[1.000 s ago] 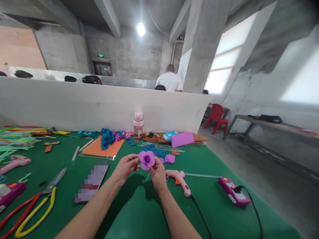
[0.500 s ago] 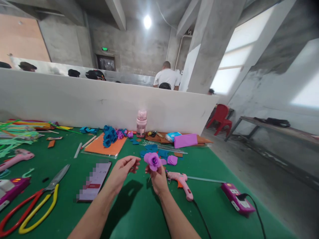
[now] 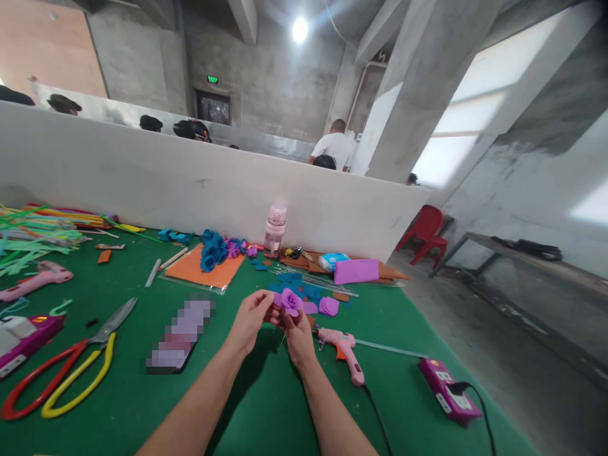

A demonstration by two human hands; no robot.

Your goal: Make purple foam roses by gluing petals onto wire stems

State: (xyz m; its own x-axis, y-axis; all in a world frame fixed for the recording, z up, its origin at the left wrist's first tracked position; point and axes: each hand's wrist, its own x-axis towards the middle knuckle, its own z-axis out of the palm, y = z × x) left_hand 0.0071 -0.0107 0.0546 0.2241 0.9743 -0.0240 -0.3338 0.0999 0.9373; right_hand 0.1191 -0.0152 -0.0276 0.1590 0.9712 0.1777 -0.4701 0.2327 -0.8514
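The right hand (image 3: 298,332) had its fingers closed on the base of the purple flower (image 3: 291,302), and the left hand (image 3: 249,320) pinched the flower at its left edge, with thumb and fingers close together. The flower was above the green table (image 3: 142,405), near the loose petals (image 3: 329,306). The glue gun (image 3: 349,356) lay just beside the right hand.
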